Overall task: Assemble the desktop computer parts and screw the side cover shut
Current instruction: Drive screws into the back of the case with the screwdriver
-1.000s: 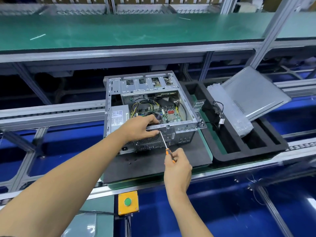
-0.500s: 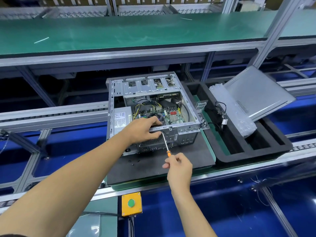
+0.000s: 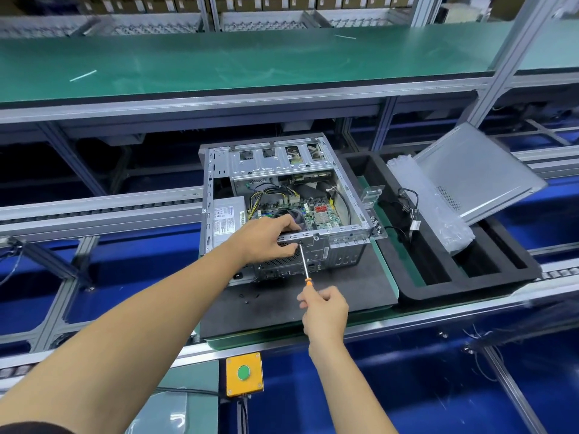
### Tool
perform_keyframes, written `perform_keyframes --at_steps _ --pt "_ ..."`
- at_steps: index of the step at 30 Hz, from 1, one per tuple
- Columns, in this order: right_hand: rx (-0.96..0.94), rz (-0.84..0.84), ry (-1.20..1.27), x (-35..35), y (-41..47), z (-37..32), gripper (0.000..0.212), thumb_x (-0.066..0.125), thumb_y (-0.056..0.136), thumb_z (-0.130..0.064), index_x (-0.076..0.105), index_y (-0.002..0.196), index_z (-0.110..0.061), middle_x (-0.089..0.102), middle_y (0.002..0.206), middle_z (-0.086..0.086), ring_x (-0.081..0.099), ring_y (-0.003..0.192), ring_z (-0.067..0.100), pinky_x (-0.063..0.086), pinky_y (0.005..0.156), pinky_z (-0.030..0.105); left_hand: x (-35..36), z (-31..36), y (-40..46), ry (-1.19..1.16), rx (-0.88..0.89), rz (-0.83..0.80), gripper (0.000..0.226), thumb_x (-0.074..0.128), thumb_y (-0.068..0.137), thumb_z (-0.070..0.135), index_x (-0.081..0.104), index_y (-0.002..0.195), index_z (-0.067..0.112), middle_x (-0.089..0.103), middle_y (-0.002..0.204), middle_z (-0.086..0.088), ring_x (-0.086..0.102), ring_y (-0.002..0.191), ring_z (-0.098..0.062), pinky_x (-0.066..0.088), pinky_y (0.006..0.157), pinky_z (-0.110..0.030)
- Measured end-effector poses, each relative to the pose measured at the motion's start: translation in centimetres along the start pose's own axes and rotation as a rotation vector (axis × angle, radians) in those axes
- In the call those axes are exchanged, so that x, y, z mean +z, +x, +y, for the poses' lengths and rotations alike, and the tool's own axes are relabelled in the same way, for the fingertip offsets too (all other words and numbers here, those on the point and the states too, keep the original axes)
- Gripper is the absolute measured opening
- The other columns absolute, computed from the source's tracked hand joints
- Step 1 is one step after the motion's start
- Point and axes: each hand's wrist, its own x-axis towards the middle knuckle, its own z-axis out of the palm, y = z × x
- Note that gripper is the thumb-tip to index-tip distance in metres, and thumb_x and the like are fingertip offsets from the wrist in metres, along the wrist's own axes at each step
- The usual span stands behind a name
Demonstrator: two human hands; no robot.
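My left hand grips the open computer case. My right hand holds the screwdriver at its edge. The side cover is not on yet.

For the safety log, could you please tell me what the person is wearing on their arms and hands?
Both forearms are bare up to the edge of the picture, and neither the left hand nor the right hand wears a glove. No watch, ring or wrist strap shows. Only a dark sleeve edge appears at the left upper arm.
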Motion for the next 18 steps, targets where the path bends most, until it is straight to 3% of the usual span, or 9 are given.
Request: perform_keyframes --at_steps 4,6,9,13,15,18 --pt "0.313 -0.163 0.212 -0.3 0.2 -1.1 0.012 0.06 0.093 -0.016 0.063 0.087 -0.006 0.074 0.071 0.009 0.047 0.04 0.013 0.024 0.033 0.02 -0.1 0.0 -0.1 0.012 0.007 0.01 0.041 0.059 0.087 0.054 0.053 0.122 0.034 0.072 0.097 0.01 0.063 0.082 -0.017 0.039 0.069 -0.03" --pt "0.304 -0.149 0.205 -0.3 0.3 -1.1 0.014 0.058 0.093 -0.016 0.066 0.09 -0.006 0.073 0.073 0.005 0.042 0.041 0.011 0.023 0.034 0.021 -0.1 0.0 -0.1 0.011 0.002 0.015 0.041 0.057 0.086 0.056 0.053 0.12 0.035 0.071 0.092 0.009 0.062 0.078 -0.016 0.038 0.067 -0.03" --pt "0.155 -0.067 0.183 0.0 0.0 -0.5 0.014 0.062 0.096 -0.017 0.055 0.092 -0.006 0.055 0.072 0.006 0.035 0.041 0.011 0.024 0.036 0.023 -0.1 0.1 0.0 0.009 -0.004 0.011 0.041 0.058 0.085 0.056 0.053 0.119 0.035 0.066 0.083 0.012 0.061 0.073 -0.016 0.038 0.065 -0.03" --pt "-0.015 0.033 0.082 -0.1 -0.3 -0.5 0.016 0.067 0.093 -0.013 0.06 0.082 -0.003 0.067 0.071 0.011 0.056 0.043 0.016 0.037 0.039 0.022 -0.2 0.2 0.0 -0.003 -0.003 0.019 0.044 0.058 0.082 0.055 0.055 0.12 0.033 0.066 0.091 0.014 0.057 0.072 -0.013 0.038 0.068 -0.028" --pt "0.034 0.023 0.082 -0.2 -0.4 -0.8 0.014 0.063 0.093 -0.01 0.064 0.08 -0.004 0.069 0.065 0.01 0.065 0.047 0.019 0.037 0.038 0.023 -0.3 0.3 -0.1 -0.008 -0.005 0.017 0.045 0.057 0.081 0.055 0.055 0.12 0.033 0.069 0.094 0.013 0.059 0.073 -0.014 0.038 0.068 -0.029" --pt "0.249 -0.062 0.204 -0.3 -0.1 -1.5 0.014 0.06 0.093 -0.012 0.065 0.081 -0.007 0.067 0.061 0.007 0.055 0.041 0.015 0.03 0.036 0.021 -0.3 0.3 -0.1 -0.004 -0.003 0.017 0.042 0.059 0.083 0.053 0.055 0.119 0.032 0.065 0.081 0.011 0.06 0.069 -0.016 0.038 0.065 -0.03"
